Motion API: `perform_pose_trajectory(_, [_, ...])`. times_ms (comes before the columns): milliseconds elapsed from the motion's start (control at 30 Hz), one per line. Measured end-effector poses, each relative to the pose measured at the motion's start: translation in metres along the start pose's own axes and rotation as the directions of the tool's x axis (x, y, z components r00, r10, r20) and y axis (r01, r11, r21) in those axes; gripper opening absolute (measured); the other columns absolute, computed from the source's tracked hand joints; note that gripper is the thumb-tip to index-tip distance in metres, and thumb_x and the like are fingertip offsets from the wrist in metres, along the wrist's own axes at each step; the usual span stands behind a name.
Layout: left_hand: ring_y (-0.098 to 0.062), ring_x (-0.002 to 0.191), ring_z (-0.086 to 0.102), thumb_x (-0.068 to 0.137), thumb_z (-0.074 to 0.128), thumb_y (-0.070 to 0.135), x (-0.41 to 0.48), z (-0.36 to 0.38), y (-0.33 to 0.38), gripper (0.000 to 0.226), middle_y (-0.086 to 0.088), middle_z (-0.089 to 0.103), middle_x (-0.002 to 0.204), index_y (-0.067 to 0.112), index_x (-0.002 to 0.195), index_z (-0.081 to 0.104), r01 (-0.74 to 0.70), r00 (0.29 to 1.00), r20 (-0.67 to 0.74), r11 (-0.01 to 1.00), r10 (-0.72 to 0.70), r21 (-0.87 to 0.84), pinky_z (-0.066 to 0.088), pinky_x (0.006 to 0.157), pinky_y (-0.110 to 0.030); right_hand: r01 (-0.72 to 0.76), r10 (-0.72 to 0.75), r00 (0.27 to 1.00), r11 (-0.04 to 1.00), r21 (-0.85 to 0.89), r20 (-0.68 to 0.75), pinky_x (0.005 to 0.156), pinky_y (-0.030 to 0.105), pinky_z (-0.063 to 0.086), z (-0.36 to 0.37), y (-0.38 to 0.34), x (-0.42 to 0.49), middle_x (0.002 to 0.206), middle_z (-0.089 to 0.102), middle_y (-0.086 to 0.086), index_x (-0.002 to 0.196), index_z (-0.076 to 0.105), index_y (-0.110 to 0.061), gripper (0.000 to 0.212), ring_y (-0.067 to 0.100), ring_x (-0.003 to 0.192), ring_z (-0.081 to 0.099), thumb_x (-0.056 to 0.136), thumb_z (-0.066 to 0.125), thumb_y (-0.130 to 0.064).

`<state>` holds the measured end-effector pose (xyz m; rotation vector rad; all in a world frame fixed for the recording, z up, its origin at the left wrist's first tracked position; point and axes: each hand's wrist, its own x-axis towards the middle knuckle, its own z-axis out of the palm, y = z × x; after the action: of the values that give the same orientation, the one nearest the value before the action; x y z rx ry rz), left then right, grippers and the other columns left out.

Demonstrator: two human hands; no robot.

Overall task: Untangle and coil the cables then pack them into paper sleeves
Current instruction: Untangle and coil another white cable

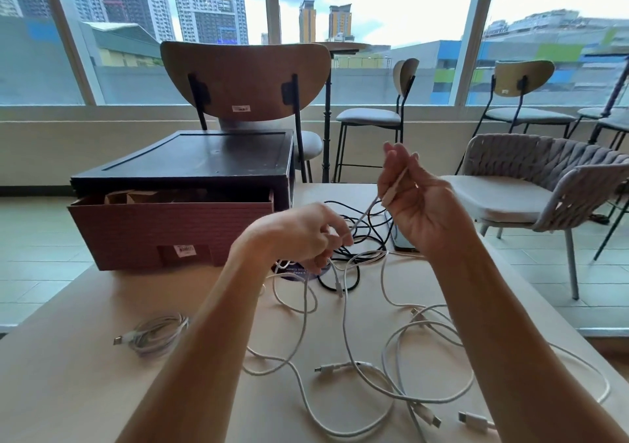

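Note:
Several white cables (381, 384) lie tangled across the tan table (68, 391), mixed with a black cable (354, 225) farther back. My right hand (418, 208) is raised above the table, palm toward me, holding the plug end of one white cable (366, 213) against its fingers. That cable runs taut down to my left hand (306, 235), which pinches it just over the tangle. One coiled white cable (155, 333) rests at the left of the table. Brown paper sleeves (136, 197) stand inside the open cardboard box (163, 235).
The box's dark lid (190, 160) sits propped on its back half. A dark phone-like slab (400, 238) lies behind my right hand. A round printed sticker (297, 272) shows under the tangle. Chairs (551, 184) stand beyond the table's far and right edges.

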<state>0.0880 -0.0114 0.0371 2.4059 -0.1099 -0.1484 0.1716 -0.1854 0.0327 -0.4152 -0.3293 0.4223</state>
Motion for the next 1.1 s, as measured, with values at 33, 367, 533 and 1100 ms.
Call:
perform_pose_trajectory(33, [-0.012,0.062,0.061,0.104,0.051,0.011,-0.003,-0.001,0.003,0.021,-0.004,0.058,0.073,0.012,0.113,0.070,0.005,1.000,0.018,1.000,-0.006,0.028,0.061,0.066,-0.026,0.021,-0.024,0.999,0.996,-0.083,-0.031,0.083,0.026,0.059,0.001,0.004,0.000,0.106,0.072,0.017,0.102,0.067,0.002,0.022,0.022,0.093,0.073,0.098,0.052,-0.014])
perform_pose_trajectory(367, [0.003,0.069,0.063,0.093,0.070,0.018,-0.027,-0.028,0.014,0.006,0.011,0.070,0.079,0.019,0.095,0.076,-0.206,0.955,-0.151,0.937,0.256,0.283,0.045,0.061,-0.007,0.095,-0.238,0.970,0.545,-0.833,-0.044,0.083,0.017,0.055,-0.002,0.020,-0.006,0.103,0.072,0.018,0.106,0.068,0.003,0.024,0.017,0.100,0.071,0.104,0.049,-0.011])
perform_pose_trajectory(533, [0.003,0.072,0.062,0.090,0.073,0.021,-0.029,-0.038,0.008,0.004,0.013,0.070,0.077,0.021,0.091,0.077,-0.285,0.880,-0.279,0.897,0.384,0.337,0.043,0.062,-0.006,0.051,-0.223,0.972,0.503,-0.863,-0.073,0.088,0.019,0.054,-0.006,0.018,-0.002,0.105,0.072,0.021,0.103,0.068,0.002,0.027,0.018,0.103,0.070,0.105,0.045,-0.011])
perform_pose_trajectory(1100, [0.008,0.071,0.065,0.077,0.083,0.026,-0.018,-0.036,0.007,0.012,0.017,0.067,0.072,0.022,0.079,0.072,-0.402,0.688,-0.525,0.865,0.501,0.300,0.045,0.069,-0.004,0.062,0.188,0.968,0.464,-0.884,0.166,0.048,0.025,0.025,0.009,0.025,-0.012,0.053,0.055,0.004,0.095,0.063,0.000,0.033,0.011,0.045,0.038,0.106,0.034,-0.012])
